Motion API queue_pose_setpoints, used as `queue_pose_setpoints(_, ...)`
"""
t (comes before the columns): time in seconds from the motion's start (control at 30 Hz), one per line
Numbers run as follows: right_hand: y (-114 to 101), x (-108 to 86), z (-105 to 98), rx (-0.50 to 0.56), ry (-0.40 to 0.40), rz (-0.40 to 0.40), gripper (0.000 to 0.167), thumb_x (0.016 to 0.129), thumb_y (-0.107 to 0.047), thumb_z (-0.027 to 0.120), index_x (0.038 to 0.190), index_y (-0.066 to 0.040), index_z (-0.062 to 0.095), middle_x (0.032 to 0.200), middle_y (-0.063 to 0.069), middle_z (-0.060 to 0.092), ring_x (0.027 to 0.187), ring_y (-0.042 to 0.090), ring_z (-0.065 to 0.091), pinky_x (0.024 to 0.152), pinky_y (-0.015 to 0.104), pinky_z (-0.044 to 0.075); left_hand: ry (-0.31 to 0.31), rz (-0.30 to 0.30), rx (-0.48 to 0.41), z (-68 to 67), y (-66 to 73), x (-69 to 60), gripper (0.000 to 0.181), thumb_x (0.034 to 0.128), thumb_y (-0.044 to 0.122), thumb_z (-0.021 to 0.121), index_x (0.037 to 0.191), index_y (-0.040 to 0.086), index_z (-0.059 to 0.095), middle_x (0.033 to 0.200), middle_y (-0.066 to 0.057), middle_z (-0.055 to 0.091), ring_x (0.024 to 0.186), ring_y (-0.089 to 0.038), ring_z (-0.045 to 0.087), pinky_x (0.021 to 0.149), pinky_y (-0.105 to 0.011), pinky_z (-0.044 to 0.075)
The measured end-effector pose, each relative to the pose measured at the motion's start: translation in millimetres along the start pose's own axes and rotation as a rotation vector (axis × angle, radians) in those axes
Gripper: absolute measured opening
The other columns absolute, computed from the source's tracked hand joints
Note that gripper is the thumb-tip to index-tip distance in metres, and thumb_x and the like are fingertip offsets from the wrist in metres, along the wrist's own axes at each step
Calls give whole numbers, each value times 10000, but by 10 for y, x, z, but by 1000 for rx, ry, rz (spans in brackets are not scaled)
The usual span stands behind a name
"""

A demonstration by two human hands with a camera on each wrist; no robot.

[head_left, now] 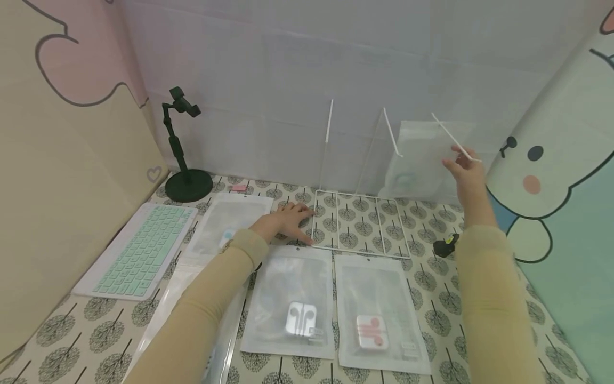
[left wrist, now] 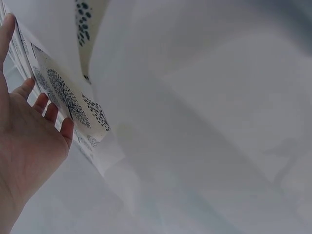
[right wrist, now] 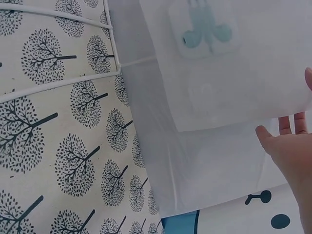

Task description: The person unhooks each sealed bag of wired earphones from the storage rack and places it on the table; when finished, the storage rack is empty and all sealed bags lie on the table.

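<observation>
A white wire rack (head_left: 358,250) stands on the patterned cloth, its upright wires ending in white prongs. My left hand (head_left: 291,220) rests at the left edge of its base, fingers spread; the left wrist view shows the palm and fingertips against the cloth. My right hand (head_left: 467,176) is raised at the tip of the rightmost prong (head_left: 453,136), its fingers loosely bent. From that prong hangs a frosted zip bag (head_left: 422,154). Through the bag, green earphones (right wrist: 207,24) in a clear case show. In the right wrist view the fingers are beside the bag's edge.
Two flat zip bags with earphones, one white (head_left: 288,288) and one pink (head_left: 379,298), lie in front. Another bag (head_left: 230,213) lies left, near a mint keyboard (head_left: 144,250). A black stand (head_left: 189,185), a pink item (head_left: 238,188) and a black-yellow object (head_left: 445,246) are around.
</observation>
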State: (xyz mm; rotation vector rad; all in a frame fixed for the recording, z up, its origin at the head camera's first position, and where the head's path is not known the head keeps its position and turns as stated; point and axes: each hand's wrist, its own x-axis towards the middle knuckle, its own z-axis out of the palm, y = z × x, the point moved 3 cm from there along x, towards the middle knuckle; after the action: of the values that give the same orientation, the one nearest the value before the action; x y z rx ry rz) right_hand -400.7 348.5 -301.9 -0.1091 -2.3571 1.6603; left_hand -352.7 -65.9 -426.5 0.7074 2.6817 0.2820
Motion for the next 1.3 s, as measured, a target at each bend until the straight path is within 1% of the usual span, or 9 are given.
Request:
queue_pose_setpoints(0.17, 111, -82, 10, 67, 17, -2, 436, 878, -292, 659, 1298, -282, 542, 1323, -26, 493, 1131, 91, 491, 1129, 413, 277, -7, -5, 3, 0, 8, 10, 976, 757, 664, 632, 1521, 267, 173, 1570, -60, 137, 1433, -356, 90, 1135, -601, 62)
queue_pose_setpoints(0.3, 225, -159, 20, 18, 8, -18, 412, 889, -330, 635, 1293, -300, 561, 1099, -118, 532, 991, 23, 483, 1064, 416, 321, -8, -2, -1, 0, 7, 27, 983, 752, 672, 631, 1521, 269, 171, 1567, -56, 140, 1433, -354, 90, 1134, -603, 61)
queue_pose_setpoints(0.37, 276, -184, 28, -19, -6, -22, 414, 897, -373, 611, 1304, -330, 552, 1146, -103, 546, 1033, 44, 473, 1078, 440, 296, -8, -2, 0, 2, 2, 35, 987, 750, 679, 627, 1522, 271, 166, 1567, -54, 138, 1434, -352, 89, 1135, -602, 61)
queue_pose_setpoints(0.5, 341, -204, 54, -38, -38, -30, 417, 910, -396, 587, 1321, -349, 535, 1419, -100, 440, 1270, 181, 392, 1144, 514, 180, -5, -4, 3, 2, -15, 44, 985, 753, 681, 621, 1522, 271, 162, 1565, -52, 138, 1432, -351, 95, 1135, -602, 69)
queue_pose_setpoints(0.67, 364, -250, 71, -99, -56, -55, 445, 914, -419, 573, 1349, -387, 489, 1482, -48, 383, 1354, 268, 321, 1144, 547, 148, -5, -4, -14, -11, -17, 29, 976, 757, 660, 635, 1521, 266, 173, 1563, -55, 142, 1432, -355, 89, 1135, -605, 57)
queue_pose_setpoints(0.8, 371, -313, 45, -113, -77, -87, 471, 925, -392, 570, 1379, -394, 443, 1508, -67, 343, 1409, 231, 251, 1148, 558, 110, -5, -4, -21, -9, -11, 21, 973, 759, 647, 644, 1521, 261, 177, 1565, -63, 139, 1433, -368, 77, 1134, -607, 52)
queue_pose_setpoints(0.93, 382, -384, -14, -116, -81, -114, 482, 938, -350, 564, 1396, -380, 420, 1520, -119, 302, 1427, 185, 220, 1146, 537, 168, -6, -1, -21, 2, -2, 25, 968, 764, 636, 647, 1521, 251, 181, 1563, -70, 141, 1431, -381, 74, 1132, -610, 61)
queue_pose_setpoints(1.07, 363, -448, -84, -156, -68, -153, 476, 941, -338, 557, 1400, -352, 430, 1514, -110, 318, 1415, 169, 255, 1141, 495, 227, -7, -2, -22, 8, 1, 19, 966, 765, 638, 645, 1520, 257, 180, 1562, -62, 142, 1432, -377, 73, 1133, -608, 60)
queue_pose_setpoints(1.3, 268, -563, -175, -210, -48, -173, 460, 938, -353, 560, 1386, -342, 456, 1498, -140, 334, 1420, 121, 228, 1160, 470, 187, -3, -4, -15, 21, -15, 18, 961, 771, 649, 629, 1522, 261, 171, 1566, -61, 132, 1432, -371, 76, 1133, -609, 56)
